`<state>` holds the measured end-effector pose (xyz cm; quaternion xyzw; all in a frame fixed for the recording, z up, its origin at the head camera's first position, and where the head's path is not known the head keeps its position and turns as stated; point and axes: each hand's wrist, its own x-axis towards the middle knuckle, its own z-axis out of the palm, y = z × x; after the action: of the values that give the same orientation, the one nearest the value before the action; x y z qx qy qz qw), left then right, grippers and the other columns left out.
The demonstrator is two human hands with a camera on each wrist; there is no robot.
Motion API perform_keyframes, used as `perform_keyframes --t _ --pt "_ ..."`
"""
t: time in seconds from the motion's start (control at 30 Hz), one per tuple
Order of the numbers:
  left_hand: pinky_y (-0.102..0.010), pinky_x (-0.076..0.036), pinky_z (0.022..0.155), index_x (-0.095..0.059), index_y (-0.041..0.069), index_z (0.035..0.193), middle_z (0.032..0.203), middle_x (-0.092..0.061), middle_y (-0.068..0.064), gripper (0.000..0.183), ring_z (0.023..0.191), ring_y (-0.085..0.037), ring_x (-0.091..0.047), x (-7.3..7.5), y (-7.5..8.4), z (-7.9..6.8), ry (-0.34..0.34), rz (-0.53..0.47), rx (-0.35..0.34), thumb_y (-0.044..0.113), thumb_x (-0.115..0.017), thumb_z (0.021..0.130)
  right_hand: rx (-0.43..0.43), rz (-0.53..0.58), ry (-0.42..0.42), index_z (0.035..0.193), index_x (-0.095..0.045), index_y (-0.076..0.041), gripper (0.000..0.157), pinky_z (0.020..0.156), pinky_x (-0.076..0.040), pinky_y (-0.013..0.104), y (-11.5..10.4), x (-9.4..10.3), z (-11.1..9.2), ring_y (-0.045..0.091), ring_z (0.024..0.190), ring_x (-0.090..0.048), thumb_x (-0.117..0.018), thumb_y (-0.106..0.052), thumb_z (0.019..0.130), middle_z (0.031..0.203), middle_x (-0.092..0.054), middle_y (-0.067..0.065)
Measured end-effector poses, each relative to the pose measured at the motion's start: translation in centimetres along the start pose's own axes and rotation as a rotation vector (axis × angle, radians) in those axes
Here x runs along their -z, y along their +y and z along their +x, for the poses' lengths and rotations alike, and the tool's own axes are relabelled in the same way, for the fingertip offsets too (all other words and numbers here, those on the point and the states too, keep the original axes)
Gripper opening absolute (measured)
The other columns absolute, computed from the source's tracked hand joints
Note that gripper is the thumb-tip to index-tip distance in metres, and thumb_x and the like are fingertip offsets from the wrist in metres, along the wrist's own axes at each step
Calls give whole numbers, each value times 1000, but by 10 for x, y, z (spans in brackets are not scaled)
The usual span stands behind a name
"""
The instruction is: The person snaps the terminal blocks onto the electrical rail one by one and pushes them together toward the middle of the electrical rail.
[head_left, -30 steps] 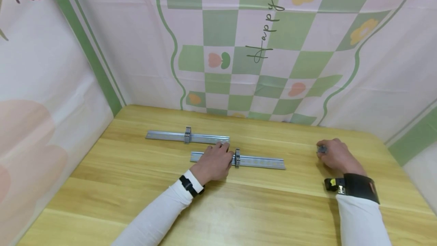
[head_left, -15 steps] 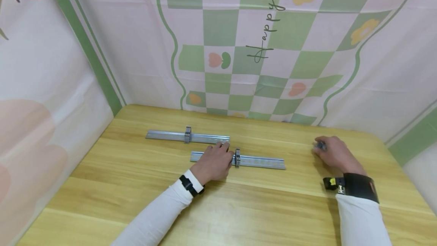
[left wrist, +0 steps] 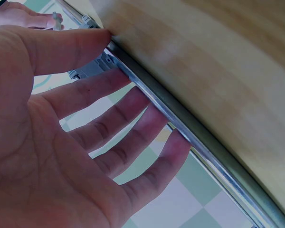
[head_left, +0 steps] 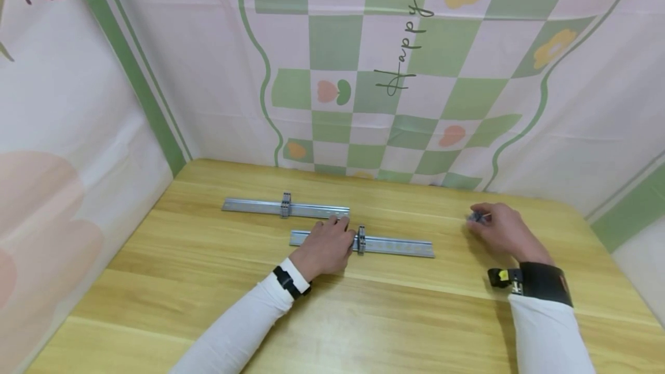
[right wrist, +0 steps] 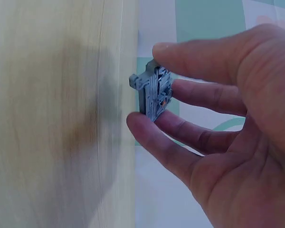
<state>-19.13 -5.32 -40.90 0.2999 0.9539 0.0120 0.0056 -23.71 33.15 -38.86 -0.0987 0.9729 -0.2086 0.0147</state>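
My left hand lies across the front slotted metal DIN rail. In the left wrist view its extended fingers and thumb meet along the edge of this rail. A narrow grey terminal block sits on the rail just right of that hand. Over at the table's right, my right hand pinches another grey terminal block between thumb and fingertips. The right wrist view shows the block's ribbed side and a small orange spot, close to the tabletop. Part of the front rail is hidden under the left hand.
Behind and to the left lies a second DIN rail, bearing a grey terminal block. Its right end reaches the left fingertips in the head view. Both rails lie on a wooden table, with a printed cloth hanging behind it.
My right hand has moved left and slightly toward the back with the terminal block, which shows at a different angle. The left hand and both rails have stayed in place.
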Motion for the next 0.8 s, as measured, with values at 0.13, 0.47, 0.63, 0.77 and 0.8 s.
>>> perform_keyframes --t 0.13,0.47,0.63,0.77,0.8 --pt "-47 -54 90 -71 13 122 130 -57 -9 29 114 -26 -56 -1 0 0 2 6 -4 32 -57 103 -11 9 -6 132 -58 11 49 85 -50 60 -2 -1 1 47 105 -60 -68 -20 95 115 -63 32" --pt "-46 -54 89 -71 14 119 126 -58 -8 27 110 -25 -56 -2 -1 0 6 1 -6 31 -58 103 -12 111 25 131 -60 6 47 88 -51 58 -8 -3 0 46 110 -60 -71 -21 95 119 -64 28" --pt "-45 -55 87 -71 13 120 126 -58 -8 28 110 -25 -56 -2 -1 1 11 7 -7 31 -57 103 12 188 46 132 -61 5 45 91 -53 54 -12 -3 0 47 113 -61 -71 -21 96 123 -64 29" --pt "-45 -55 88 -71 13 121 127 -58 -8 28 111 -26 -56 -2 -1 0 11 8 -6 31 -57 104 16 253 30 134 -60 4 48 84 -55 29 -15 -3 0 46 116 -60 -71 -25 97 127 -63 28" --pt "-46 -54 88 -71 13 121 127 -58 -8 28 112 -26 -56 -2 -1 0 9 7 -4 31 -57 104 17 273 22 135 -59 4 49 82 -54 23 -16 -3 0 46 116 -60 -71 -26 98 128 -62 28"
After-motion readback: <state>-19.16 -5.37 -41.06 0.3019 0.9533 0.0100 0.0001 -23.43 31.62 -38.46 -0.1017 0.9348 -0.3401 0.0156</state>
